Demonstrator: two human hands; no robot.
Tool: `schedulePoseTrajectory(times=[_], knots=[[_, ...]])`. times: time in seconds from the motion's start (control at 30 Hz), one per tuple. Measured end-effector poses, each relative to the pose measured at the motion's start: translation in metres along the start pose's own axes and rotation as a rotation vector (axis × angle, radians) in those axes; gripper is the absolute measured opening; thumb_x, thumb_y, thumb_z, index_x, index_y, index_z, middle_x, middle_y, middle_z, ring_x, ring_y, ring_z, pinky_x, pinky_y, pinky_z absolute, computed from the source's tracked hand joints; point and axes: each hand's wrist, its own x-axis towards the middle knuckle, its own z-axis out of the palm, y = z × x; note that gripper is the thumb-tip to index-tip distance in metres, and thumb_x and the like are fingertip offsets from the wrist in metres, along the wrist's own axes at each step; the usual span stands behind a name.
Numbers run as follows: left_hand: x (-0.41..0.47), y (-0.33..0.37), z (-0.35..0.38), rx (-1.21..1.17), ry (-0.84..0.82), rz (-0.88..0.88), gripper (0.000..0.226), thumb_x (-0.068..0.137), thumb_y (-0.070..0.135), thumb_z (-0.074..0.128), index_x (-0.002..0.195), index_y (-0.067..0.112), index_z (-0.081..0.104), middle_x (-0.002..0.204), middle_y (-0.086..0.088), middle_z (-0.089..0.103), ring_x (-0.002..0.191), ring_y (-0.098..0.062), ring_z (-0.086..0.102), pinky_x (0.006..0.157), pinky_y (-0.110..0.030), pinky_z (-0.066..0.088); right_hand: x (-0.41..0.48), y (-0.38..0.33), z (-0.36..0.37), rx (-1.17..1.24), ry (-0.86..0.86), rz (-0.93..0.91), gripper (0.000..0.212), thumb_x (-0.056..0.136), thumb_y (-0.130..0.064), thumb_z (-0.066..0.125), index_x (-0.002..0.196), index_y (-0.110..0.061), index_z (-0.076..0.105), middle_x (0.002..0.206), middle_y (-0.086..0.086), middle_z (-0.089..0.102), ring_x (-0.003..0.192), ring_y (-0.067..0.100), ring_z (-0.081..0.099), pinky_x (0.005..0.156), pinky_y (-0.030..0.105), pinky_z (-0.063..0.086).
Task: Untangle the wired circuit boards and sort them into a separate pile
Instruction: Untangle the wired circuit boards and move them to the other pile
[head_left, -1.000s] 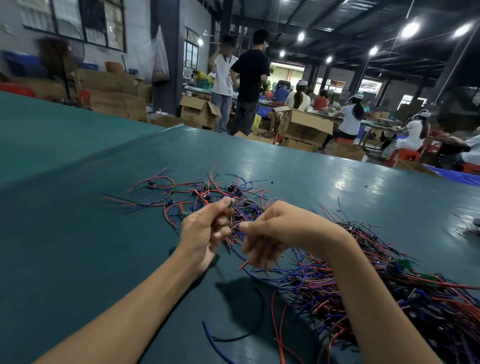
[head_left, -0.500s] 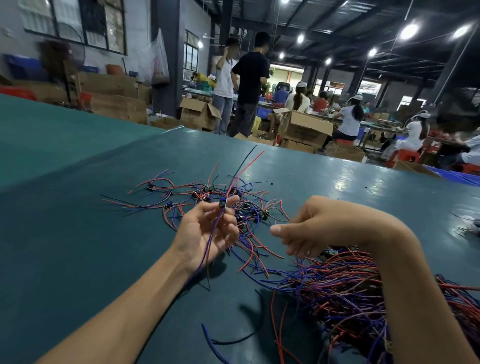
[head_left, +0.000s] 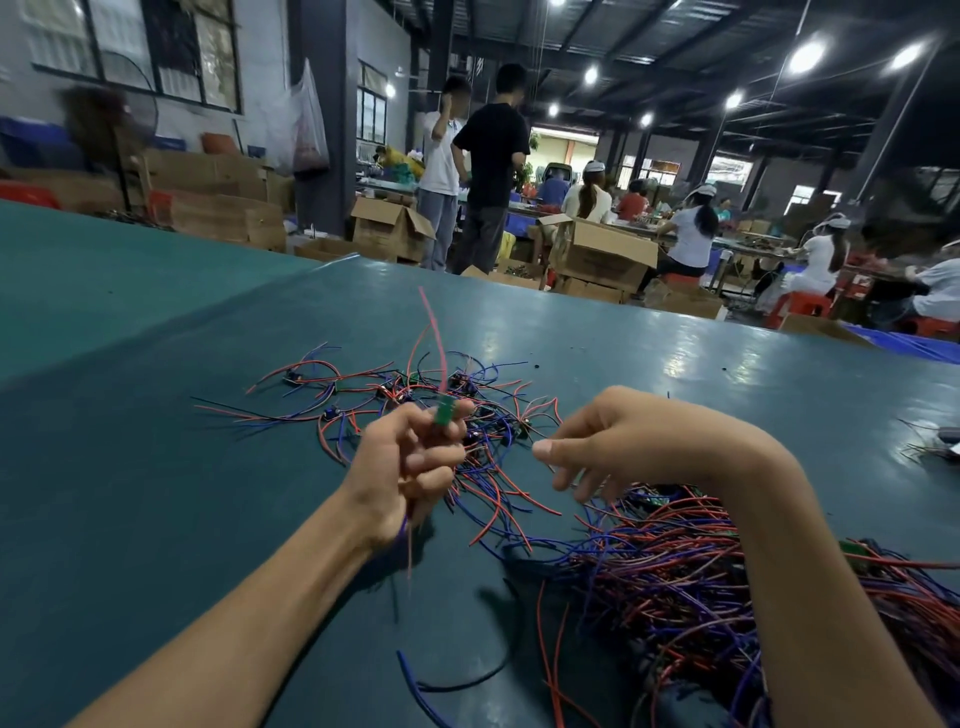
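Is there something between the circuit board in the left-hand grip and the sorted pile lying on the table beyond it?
Nothing visible does. The left-hand grip pinches the circuit board right at the near side of the sorted pile. The right-hand grip hovers aside, over the tangled heap.

Your work surface was a teal-covered table (head_left: 156, 467) with a glossy finish. A loose spread of wired boards (head_left: 384, 387) lay at its middle, with red and blue leads fanned outward. A dense tangled heap (head_left: 675, 582) lay to your right, just beside the spread. A single blue wire (head_left: 410, 680), black wire (head_left: 483, 675) and red wire (head_left: 555, 654) lay nearer to you.
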Motion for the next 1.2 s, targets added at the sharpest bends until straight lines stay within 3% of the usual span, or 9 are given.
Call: schedulePoseTrajectory(times=[0.1,0.17,0.23,0.33,0.47,0.67,0.93,1.03,1.2], knots=[[0.0,-0.017,0.008,0.794,0.271,0.479,0.029,0.096,0.004,0.053,0.081,0.016,0.075,0.059,0.006,0.047,0.042,-0.007,0.033,0.039,-0.018,0.028,0.005,-0.003,0.002,0.041,0.055,-0.047,0.029,0.099,-0.042,0.06,0.089,-0.018,0.074,0.086,-0.002,0.078,0.079,0.013,0.075,0.076,0.032,0.062],[-0.006,-0.027,0.008,1.261,0.359,0.84,0.011,0.092,0.011,0.066,0.088,0.017,0.075,0.071,0.01,0.062,0.052,-0.008,0.049,0.054,-0.014,0.039,0.009,-0.003,0.005,0.086,0.065,-0.078,0.025,0.099,-0.039,0.062,0.096,-0.018,0.075,0.086,0.0,0.078,0.08,0.014,0.075,0.079,0.035,0.063],[-0.01,-0.032,0.008,1.443,0.311,1.078,0.009,0.088,0.013,0.069,0.095,0.015,0.074,0.085,0.006,0.065,0.064,-0.008,0.055,0.065,-0.009,0.04,0.014,-0.001,0.009,0.237,0.047,-0.1,0.025,0.097,-0.036,0.064,0.108,-0.015,0.074,0.089,0.004,0.078,0.084,0.02,0.076,0.08,0.038,0.062],[-0.012,-0.033,0.011,1.526,0.186,1.226,0.016,0.086,0.005,0.07,0.102,0.008,0.072,0.095,0.001,0.062,0.083,-0.003,0.055,0.08,-0.009,0.04,0.019,0.001,0.014,0.484,0.043,-0.09,0.024,0.097,-0.028,0.066,0.11,-0.008,0.071,0.092,0.011,0.076,0.085,0.026,0.073,0.08,0.042,0.061],[-0.013,-0.034,0.009,1.565,0.06,1.284,0.023,0.086,-0.002,0.07,0.108,0.002,0.067,0.103,-0.001,0.059,0.095,-0.012,0.057,0.09,-0.017,0.044,0.027,0.004,0.016,0.723,0.103,0.001,0.031,0.096,-0.027,0.068,0.108,0.002,0.067,0.085,0.019,0.072,0.074,0.027,0.069,0.073,0.042,0.062],[-0.012,-0.04,0.01,1.679,-0.174,1.268,0.032,0.091,0.0,0.072,0.122,-0.002,0.064,0.118,-0.012,0.06,0.108,-0.018,0.06,0.1,-0.022,0.047,0.026,0.006,0.006,0.883,0.324,-0.028,0.016,0.096,-0.011,0.064,0.091,0.002,0.072,0.062,0.005,0.063,0.054,0.014,0.062,0.047,0.025,0.052],[-0.013,-0.046,0.005,1.661,-0.172,1.129,0.023,0.09,0.005,0.076,0.112,0.0,0.074,0.091,-0.004,0.073,0.078,-0.011,0.066,0.074,-0.026,0.055,-0.045,0.049,-0.057,0.637,0.587,0.113,0.013,0.09,-0.007,0.071,0.088,0.006,0.069,0.073,0.017,0.069,0.054,0.02,0.067,0.049,0.029,0.058],[-0.015,-0.05,0.009,1.644,-0.237,1.071,0.021,0.091,0.01,0.075,0.11,0.002,0.074,0.094,-0.002,0.074,0.081,0.001,0.063,0.077,-0.017,0.053,-0.066,0.063,-0.069,0.7,0.672,0.14,0.011,0.089,-0.006,0.07,0.091,0.005,0.068,0.071,0.015,0.069,0.056,0.021,0.069,0.05,0.031,0.06],[-0.021,-0.064,0.018,1.631,-0.368,0.987,0.02,0.094,0.015,0.073,0.111,0.005,0.075,0.097,-0.001,0.075,0.085,-0.006,0.069,0.079,-0.021,0.056,-0.084,0.085,-0.087,0.692,0.769,0.275,0.01,0.088,-0.007,0.07,0.087,0.003,0.069,0.065,0.015,0.072,0.053,0.024,0.071,0.044,0.031,0.056]])
